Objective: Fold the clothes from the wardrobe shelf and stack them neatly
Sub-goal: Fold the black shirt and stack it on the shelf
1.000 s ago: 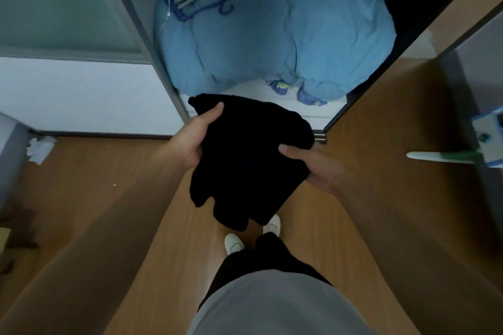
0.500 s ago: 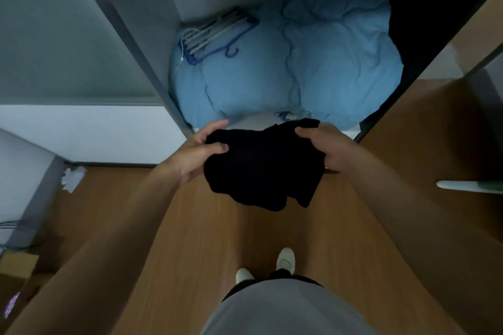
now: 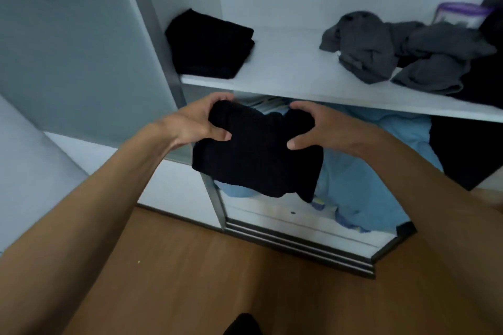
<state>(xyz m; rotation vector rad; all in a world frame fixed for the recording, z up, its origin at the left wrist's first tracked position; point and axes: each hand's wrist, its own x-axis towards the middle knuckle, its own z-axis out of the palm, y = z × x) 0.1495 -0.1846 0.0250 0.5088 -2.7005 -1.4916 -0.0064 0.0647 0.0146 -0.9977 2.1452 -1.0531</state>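
I read: held garment (image 3: 255, 155) plain black | folded stack (image 3: 209, 46) far left, black too | crumpled heap (image 3: 402, 49) far right, dark grey | shelf (image 3: 294, 69) white | bedding (image 3: 367, 177) pale blue | floor (image 3: 217, 266) brown wood grain

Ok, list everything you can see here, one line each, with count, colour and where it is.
black garment: one, black, held in the air before the shelf edge
folded black pile: one, black, left end of the shelf
grey clothes: crumpled heap, number unclear, grey, right part of the shelf
shelf: one, white, in the wardrobe
bag: one, clear with purple rim, back right of shelf
bedding: one bundle, light blue, below the shelf
sliding door: one, frosted grey, left
floor: one, brown wood, bottom
left hand: one, grips the black garment's upper left
right hand: one, grips its upper right
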